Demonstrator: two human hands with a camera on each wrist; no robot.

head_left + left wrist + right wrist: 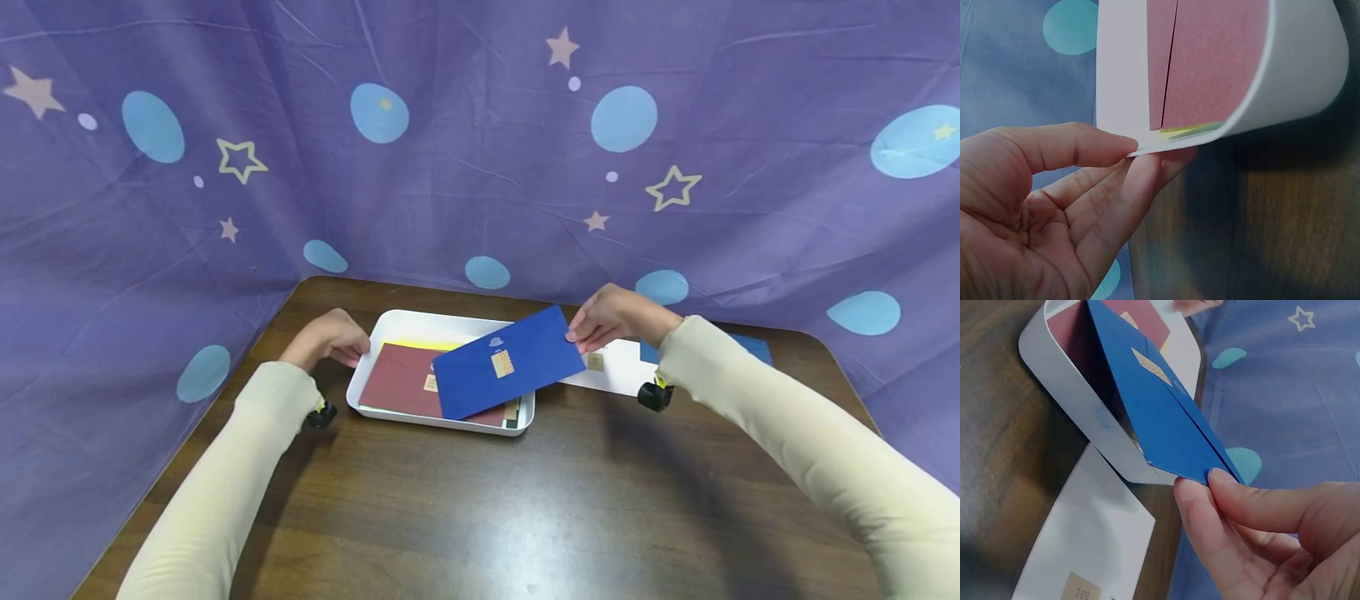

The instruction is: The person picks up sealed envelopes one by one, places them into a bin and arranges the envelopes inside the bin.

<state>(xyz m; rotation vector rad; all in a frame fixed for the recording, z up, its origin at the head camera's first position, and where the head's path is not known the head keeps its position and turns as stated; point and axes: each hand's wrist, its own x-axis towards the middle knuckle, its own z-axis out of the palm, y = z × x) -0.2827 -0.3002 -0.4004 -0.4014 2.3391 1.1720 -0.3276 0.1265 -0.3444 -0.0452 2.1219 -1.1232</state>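
- A purple cloth (480, 200) with stars and ovals hangs beyond the worktop's far edge.
- The brown worktop (450, 517) carries everything, its near part catching a bright glare.
- A white tray (427, 323) sits toward the worktop's far left corner.
- The blue envelope (528, 354) hangs tilted over the tray's right half, its right end raised; whether its lower end touches what lies beneath, I cannot tell.
- A red envelope (397, 379) lies in the tray, partly covered by the blue one.
- A white envelope (618, 371) lies just beside the tray's right edge, toward the worktop's far edge.
- The right hand (611, 317) pinches the blue envelope's right end, thumb against fingers, nearly closed.
- The left hand (337, 337) pinches the tray's left rim, fingers closed to the wall's thickness, apparently steadying it.
- The step in hand looks like moving the blue envelope between tray and worktop; direction unclear. The next move calls for levelling it clear of the rim while the tray stays braced.
- A small tan label (502, 363) marks the blue envelope.
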